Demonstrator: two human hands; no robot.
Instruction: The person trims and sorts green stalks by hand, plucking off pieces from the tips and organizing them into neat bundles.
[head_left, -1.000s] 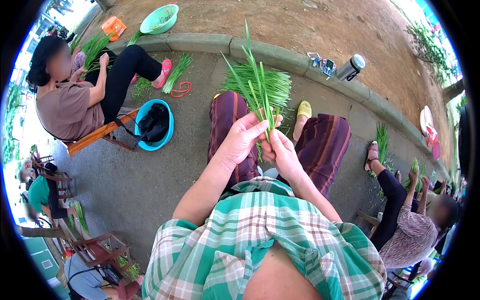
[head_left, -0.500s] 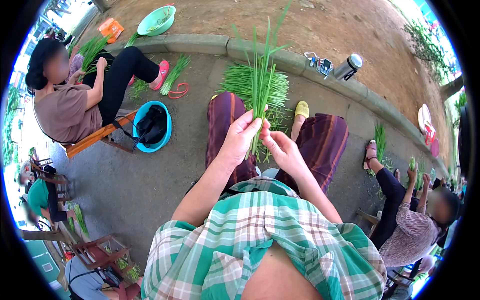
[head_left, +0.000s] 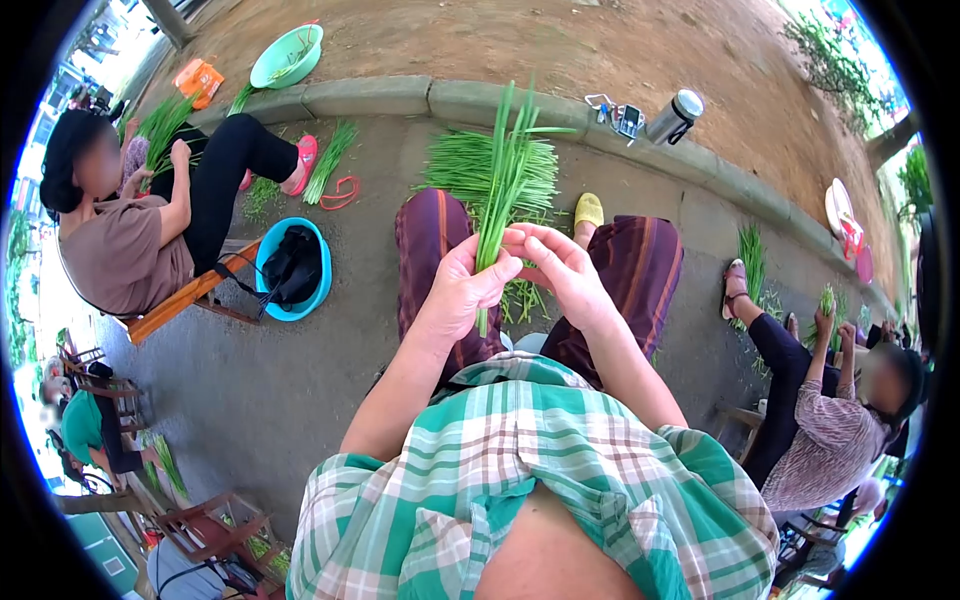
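Observation:
A slim bunch of long green chives (head_left: 508, 165) stands upright over my lap. My left hand (head_left: 468, 285) is closed around its lower part, and the cut ends poke out below the fingers. My right hand (head_left: 560, 265) is pinched against the bunch from the right, its fingertips on the stalks just above the left thumb. Beyond my knees, a broad pile of chives (head_left: 450, 160) lies on the pavement. Loose trimmings (head_left: 525, 298) are scattered between my legs.
A person seated on the left handles chives beside a blue basin (head_left: 325, 262) holding a black bag. A mint basin (head_left: 288, 58), phone (head_left: 628, 121) and steel flask (head_left: 675, 117) are along the kerb (head_left: 500, 105). Another person sits at right.
The bunch has tilted slightly and sits lower in view, with fewer stray leaves spreading at its top. My right hand has moved up the stalks. The whole view has shifted slightly.

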